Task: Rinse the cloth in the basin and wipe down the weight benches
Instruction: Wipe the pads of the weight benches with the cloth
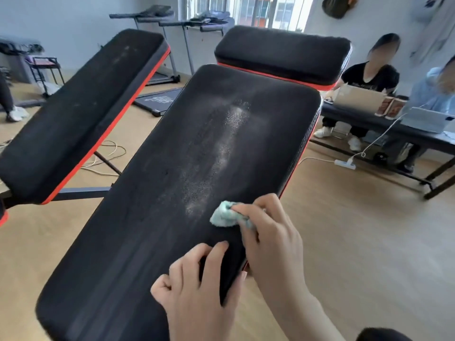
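Cloth [222, 215], teal and bunched, lies on the near right of the black padded surface [147, 193], pinched in the right grip [270, 232]. Nearer, the left grip [197, 286] rests released on the padding, thumb apparently over its right edge.

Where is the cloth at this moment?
Head view, lower centre: the right hand holds the cloth on the near bench pad, beside the whitish streak.
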